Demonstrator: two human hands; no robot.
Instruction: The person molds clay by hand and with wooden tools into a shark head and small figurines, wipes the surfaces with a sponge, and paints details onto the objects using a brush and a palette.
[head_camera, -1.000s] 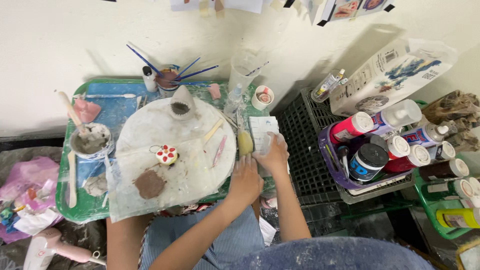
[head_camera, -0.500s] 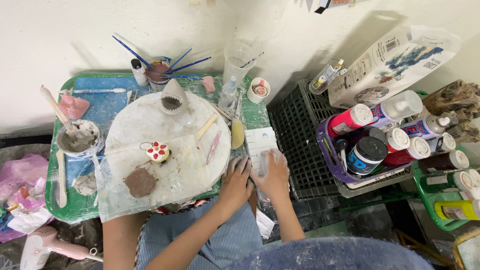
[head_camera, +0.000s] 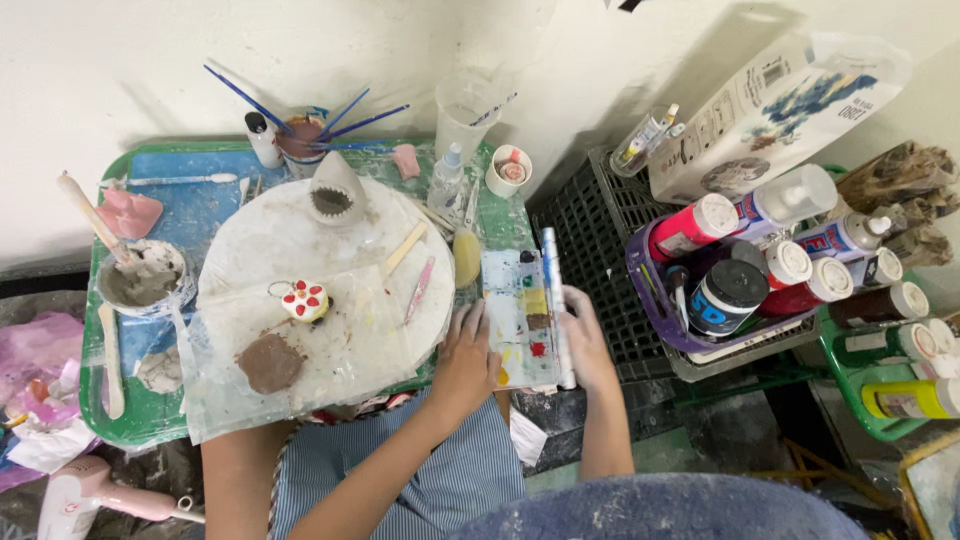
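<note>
White wall behind; green tray (head_camera: 150, 425) carries round white board (head_camera: 300, 250), brush cup (head_camera: 300, 140), grey slip bowl (head_camera: 140, 280). Both forearms reach forward. Left hand (head_camera: 465, 355) fingers flat on paint palette's (head_camera: 520, 310) left edge, right hand (head_camera: 585, 335) gripping its right edge. Palette between board and black crate (head_camera: 590, 250). Paint bottles (head_camera: 800, 250) in bin at right.

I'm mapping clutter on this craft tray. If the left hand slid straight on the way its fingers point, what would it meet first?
Probably the yellow sponge just beyond the left hand; depth is unclear from above.
</note>
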